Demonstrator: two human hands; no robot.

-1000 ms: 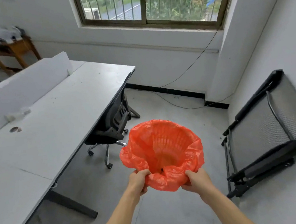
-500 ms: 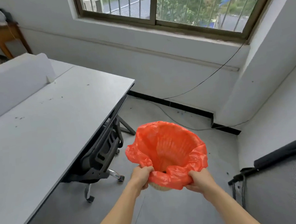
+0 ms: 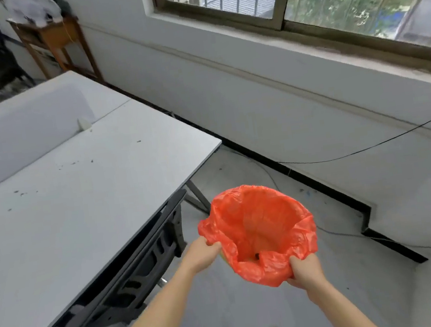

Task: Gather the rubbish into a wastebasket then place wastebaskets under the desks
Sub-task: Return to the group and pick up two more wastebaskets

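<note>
A wastebasket (image 3: 258, 229) lined with an orange-red plastic bag hangs in the air in front of me, above the grey floor. My left hand (image 3: 203, 254) grips its near left rim and my right hand (image 3: 305, 271) grips its near right rim. A small dark scrap lies at the bottom of the bag. The white desk (image 3: 64, 210) stands to the left of the basket, its corner just beyond it.
A black office chair (image 3: 141, 272) is tucked under the desk's near edge. A white partition (image 3: 21, 134) runs along the desk's back. A black cable (image 3: 345, 157) trails along the wall and floor under the window. A wooden side table (image 3: 56, 41) stands far left.
The view has moved forward and swung left: the desk now fills the left side and the folded frame on the right is out of view. Both hands still hold the basket.
</note>
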